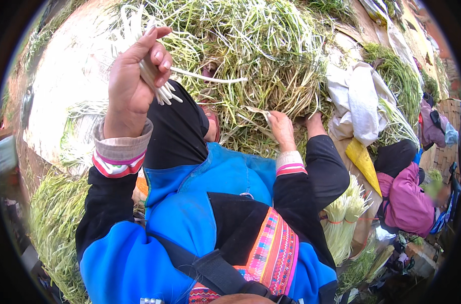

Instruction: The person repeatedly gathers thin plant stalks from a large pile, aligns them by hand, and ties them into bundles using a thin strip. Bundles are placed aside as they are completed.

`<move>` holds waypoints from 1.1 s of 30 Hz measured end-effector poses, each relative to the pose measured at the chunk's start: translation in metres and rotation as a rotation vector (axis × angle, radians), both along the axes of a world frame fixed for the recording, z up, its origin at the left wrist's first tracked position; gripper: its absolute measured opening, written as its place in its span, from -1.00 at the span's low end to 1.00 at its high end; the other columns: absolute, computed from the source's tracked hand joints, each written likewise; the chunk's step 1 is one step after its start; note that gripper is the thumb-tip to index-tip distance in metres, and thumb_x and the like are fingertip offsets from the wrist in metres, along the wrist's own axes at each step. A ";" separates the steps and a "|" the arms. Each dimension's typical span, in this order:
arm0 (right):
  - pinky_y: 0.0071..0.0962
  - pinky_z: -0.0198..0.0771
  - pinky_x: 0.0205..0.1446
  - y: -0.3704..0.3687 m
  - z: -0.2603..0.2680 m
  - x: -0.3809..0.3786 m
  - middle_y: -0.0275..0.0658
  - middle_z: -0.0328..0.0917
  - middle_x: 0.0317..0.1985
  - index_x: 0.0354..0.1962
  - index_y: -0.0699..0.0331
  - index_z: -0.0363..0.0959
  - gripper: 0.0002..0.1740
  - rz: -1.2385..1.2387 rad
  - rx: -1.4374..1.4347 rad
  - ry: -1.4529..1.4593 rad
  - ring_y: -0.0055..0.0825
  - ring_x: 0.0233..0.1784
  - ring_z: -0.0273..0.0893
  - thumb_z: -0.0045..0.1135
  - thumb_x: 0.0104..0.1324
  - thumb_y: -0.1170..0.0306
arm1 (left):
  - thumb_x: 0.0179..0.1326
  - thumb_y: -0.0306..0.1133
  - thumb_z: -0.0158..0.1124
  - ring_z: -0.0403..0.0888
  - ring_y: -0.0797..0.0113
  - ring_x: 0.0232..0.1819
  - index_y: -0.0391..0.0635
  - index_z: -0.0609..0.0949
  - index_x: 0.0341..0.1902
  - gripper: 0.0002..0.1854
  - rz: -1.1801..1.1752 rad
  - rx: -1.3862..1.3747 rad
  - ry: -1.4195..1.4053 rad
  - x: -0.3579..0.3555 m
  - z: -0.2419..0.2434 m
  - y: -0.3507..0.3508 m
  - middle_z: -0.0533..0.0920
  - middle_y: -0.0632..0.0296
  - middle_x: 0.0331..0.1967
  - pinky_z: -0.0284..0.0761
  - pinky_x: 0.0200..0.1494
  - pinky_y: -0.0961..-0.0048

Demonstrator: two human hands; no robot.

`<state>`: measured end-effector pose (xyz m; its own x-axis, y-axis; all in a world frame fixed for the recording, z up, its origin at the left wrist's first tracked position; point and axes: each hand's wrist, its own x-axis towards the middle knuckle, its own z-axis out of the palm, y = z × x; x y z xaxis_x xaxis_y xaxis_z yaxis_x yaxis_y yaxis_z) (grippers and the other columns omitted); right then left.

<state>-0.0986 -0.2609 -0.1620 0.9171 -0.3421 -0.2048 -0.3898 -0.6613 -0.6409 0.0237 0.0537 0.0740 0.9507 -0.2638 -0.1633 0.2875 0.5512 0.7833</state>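
Observation:
My left hand [133, 76] is raised at the upper left, closed around a bunch of white leafy-vegetable stalks [163, 93]. Their cut-looking ends point down towards my knee. One single pale stalk [211, 79] sticks out sideways from the fingers of that hand. Lower and to the right, my right hand [281, 129] pinches a thin, dry-looking strip of leaf [258, 110] between thumb and fingertips. Beneath and beyond both hands spreads a large heap of loose green and yellowed leaves and stalks [249, 49], around my feet.
Trimmed stalks [88, 110] lie on a pale sheet [69, 68] at left, above another green pile [59, 228]. At right are a white woven sack [361, 98], tied pale bundles [340, 224] and a seated person in a pink top [407, 201]. More greens [395, 72] lie behind the sack.

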 end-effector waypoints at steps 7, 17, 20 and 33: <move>-0.65 0.44 -0.30 0.055 0.073 0.016 -0.18 0.47 -0.08 0.07 0.29 0.34 -0.58 0.018 1.117 -0.256 -0.58 -0.23 0.52 0.01 0.29 0.31 | 0.32 -0.33 -0.03 0.36 0.45 -0.56 -0.36 0.38 -0.01 -0.68 -0.072 -0.081 0.146 0.005 -0.029 -0.028 0.33 0.33 -0.67 0.21 -0.71 0.61; -0.69 0.43 -0.43 0.054 0.082 0.012 -0.24 0.55 -0.31 -0.11 0.37 0.46 -0.69 -0.064 1.079 -0.272 -0.62 -0.35 0.52 0.11 0.16 0.48 | 0.27 -0.33 0.06 0.43 0.38 -0.50 -0.30 0.42 -0.07 -0.72 -0.100 -0.224 0.224 0.017 -0.056 -0.050 0.45 0.27 -0.58 0.27 -0.66 0.57; -0.73 0.34 -0.56 0.062 0.092 0.010 -0.33 0.54 -0.50 -0.27 0.38 0.50 -0.84 -0.088 1.100 -0.264 -0.70 -0.52 0.47 0.11 0.17 0.50 | 0.22 -0.22 0.15 0.53 0.29 -0.37 -0.25 0.44 -0.12 -0.68 -0.069 -0.241 0.216 0.023 -0.058 -0.053 0.55 0.18 -0.42 0.33 -0.62 0.56; -0.78 0.30 -0.64 0.034 0.122 0.059 -0.30 0.57 -0.45 -0.27 0.36 0.52 -0.83 0.136 0.959 -0.241 -0.75 -0.60 0.41 0.06 0.22 0.45 | 0.16 -0.40 0.21 0.61 0.32 -0.44 -0.23 0.53 -0.25 -0.83 -0.120 -0.080 0.361 -0.013 -0.079 -0.097 0.47 0.31 -0.70 0.57 -0.33 0.38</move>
<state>-0.0397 -0.2271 -0.0400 0.9895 -0.0186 -0.1430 -0.1387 0.1485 -0.9791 0.0103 -0.0436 -0.0049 0.7975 -0.3950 -0.4561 0.6029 0.5524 0.5757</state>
